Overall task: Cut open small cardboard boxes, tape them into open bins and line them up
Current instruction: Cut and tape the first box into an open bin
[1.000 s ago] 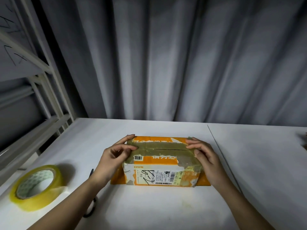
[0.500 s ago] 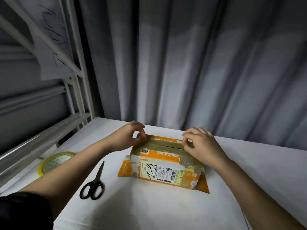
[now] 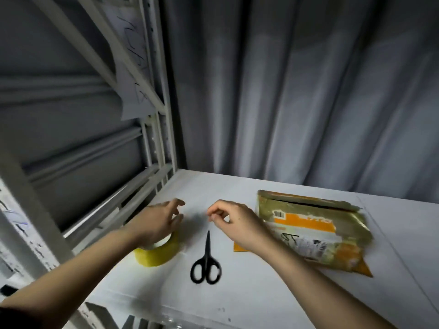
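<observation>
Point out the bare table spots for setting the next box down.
Bare: the near table strip in front of the scissors and box; also the far strip by the curtain. Crowded: between tape roll and box.

left hand (image 3: 158, 222) over tape roll (image 3: 156, 254) | right hand (image 3: 235, 222) above scissors (image 3: 206, 262) | box (image 3: 313, 229) right

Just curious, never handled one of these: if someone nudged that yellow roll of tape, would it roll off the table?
Probably not. The tape roll lies flat on its side on the table, so a push would likely slide it. Stood on edge, it could roll. The left hand is over it, which should steady it.
</observation>
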